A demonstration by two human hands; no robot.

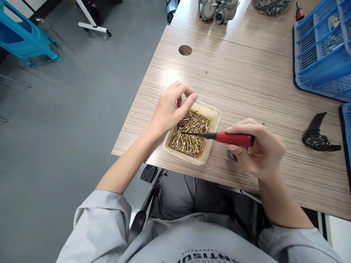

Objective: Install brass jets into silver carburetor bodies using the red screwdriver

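Note:
My right hand (256, 146) grips a red-handled screwdriver (234, 139) between thumb and fingers. Its dark shaft points left, over a cream plastic tray (215, 116). Inside the tray lies a heap of small brass pins (192, 137), mixed with some grey springs. My left hand (175, 104) is over the tray's upper left edge, its fingers curled and the thumb close to the index finger. The left fingertips are partly hidden, so what they hold, if anything, does not show. Partly covered by my right hand is a small round object (232, 155) on the table.
A black wristwatch (315, 140) lies to the right on the wooden table (246, 84). Blue crates (323, 51) stand along the right. At the back are metal carburetors (218, 10) and a clear container of metal parts (271, 5). A round hole (185, 50) pierces the tabletop.

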